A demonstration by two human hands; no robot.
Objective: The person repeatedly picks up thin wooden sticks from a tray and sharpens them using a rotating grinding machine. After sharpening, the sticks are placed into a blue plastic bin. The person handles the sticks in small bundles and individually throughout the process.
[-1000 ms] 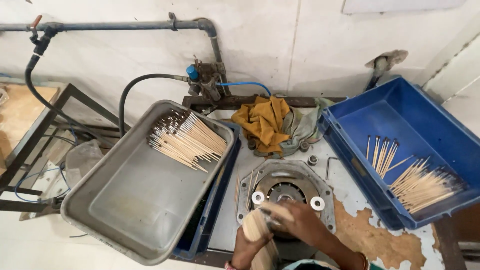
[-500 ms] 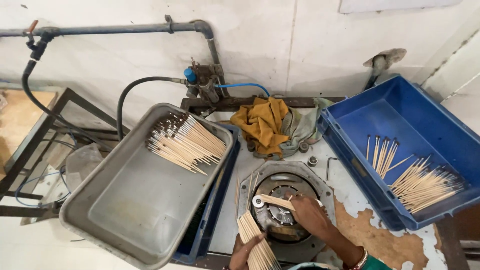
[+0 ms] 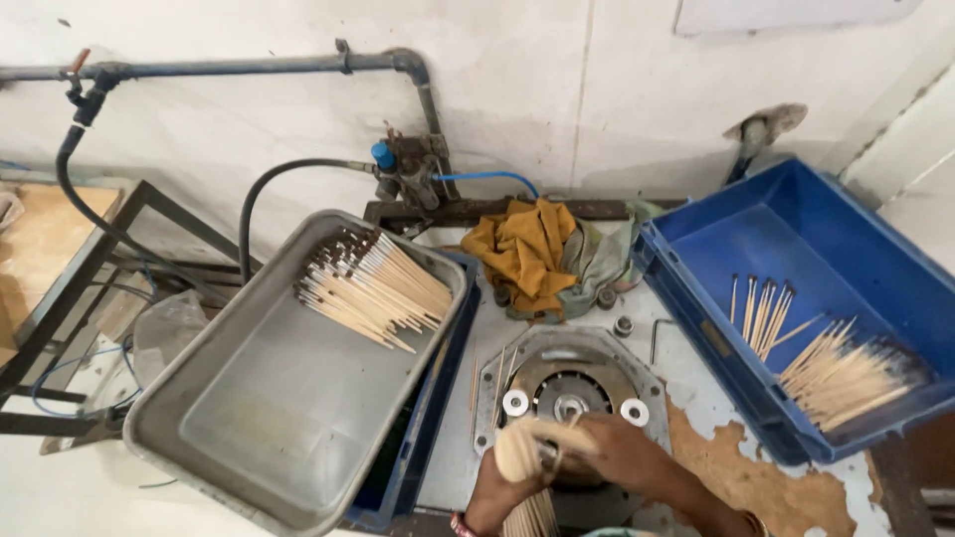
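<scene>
At the bottom centre my left hand [image 3: 494, 489] grips a thick bundle of thin wooden sticks [image 3: 519, 459] held upright, its round end facing up. My right hand [image 3: 625, 455] rests beside it, fingers on a few sticks at the bundle's top, right over the round metal fixture [image 3: 569, 386] bolted to the worktable. Two white washers sit on that fixture just above my hands.
A grey metal tray [image 3: 288, 398] at the left holds a pile of sticks [image 3: 370, 288] in its far corner. A blue crate [image 3: 796, 298] at the right holds more loose sticks [image 3: 836, 370]. Yellow and grey rags [image 3: 545, 254] lie behind the fixture. Pipes and hoses run along the wall.
The bundle in my left hand has swung back upright over the fixture. My right hand has drawn in from the fixture's top to the bundle's end.
</scene>
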